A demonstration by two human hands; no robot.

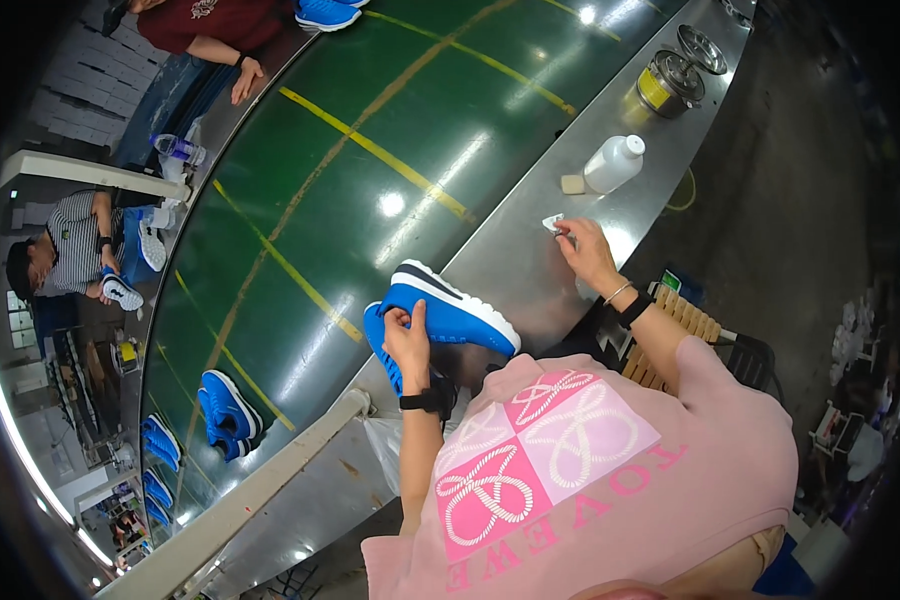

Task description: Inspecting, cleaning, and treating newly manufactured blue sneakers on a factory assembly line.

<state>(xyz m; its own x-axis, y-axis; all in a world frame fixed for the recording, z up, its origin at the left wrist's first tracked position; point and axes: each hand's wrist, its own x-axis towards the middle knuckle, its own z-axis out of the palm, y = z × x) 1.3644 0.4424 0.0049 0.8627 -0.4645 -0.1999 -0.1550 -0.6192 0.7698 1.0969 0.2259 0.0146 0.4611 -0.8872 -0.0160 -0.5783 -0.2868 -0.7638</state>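
The pink shirt [560, 460] of the wearer filled the lower middle of the frame, nearest the camera. Just above it, at the centre, a blue shoe [460, 318] with a white sole lay tilted on the metal ledge [505, 255], its sole toward the upper right. The left hand [408, 338] was at its opening, the fingers curled in and the thumb closing on the shoe's edge. A second blue shoe [374, 330] showed partly behind that hand. Right of centre, the right hand [587, 255] reached over the ledge, thumb and forefinger drawn close at a small white scrap [552, 222]; whether they pinched it, I cannot tell. Above stood a white bottle [613, 165] beside a pale block [572, 184], and farther up, a metal tin [668, 86]. The green belt [370, 250], crossed by yellow lines, curved through the upper left, carrying a blue pair [230, 412] at lower left. Past it, a striped co-worker [75, 228] held another shoe [121, 290].
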